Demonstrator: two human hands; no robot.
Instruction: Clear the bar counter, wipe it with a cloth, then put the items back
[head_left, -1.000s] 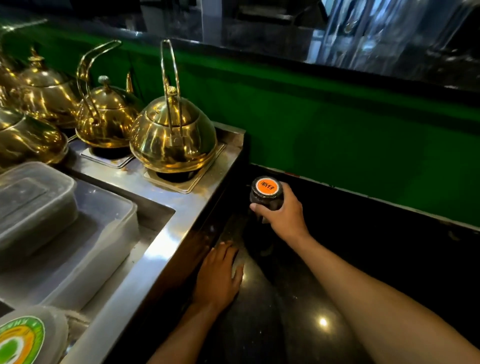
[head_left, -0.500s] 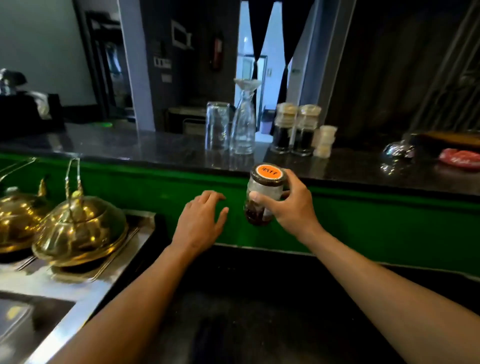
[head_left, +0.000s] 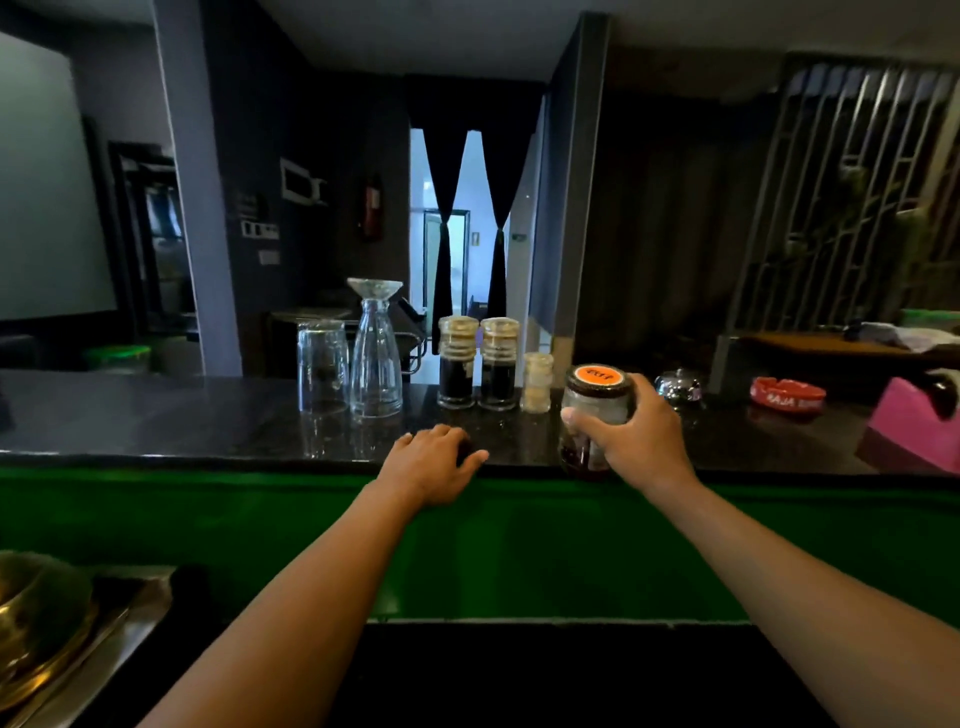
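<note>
The step in hand looks like the putting-back: the right hand (head_left: 636, 441) grips a glass jar (head_left: 592, 415) with an orange-topped lid, fingers and thumb curled round its side, and holds it at the near edge of the dark bar counter (head_left: 156, 415). Whether the jar's base is already touching the stone or is just above it cannot be told, since the counter edge and the hand cover it. The left hand (head_left: 431, 465) rests at the counter edge, well to the left of the jar, holding nothing that shows; its fingers look loosely bent, but their tips blur into the dark top. Just beyond the right hand and a little to its left stand a small pale shaker (head_left: 537, 382) and two dark-filled bottles (head_left: 478, 364); farther left, beyond the left hand, are an upturned glass (head_left: 322, 366) and a carafe (head_left: 375, 353). The next move probably calls for setting the jar down upright near the shaker, without knocking it, then letting go. The lid's print is too blurred to read, and no cloth is in sight.
</note>
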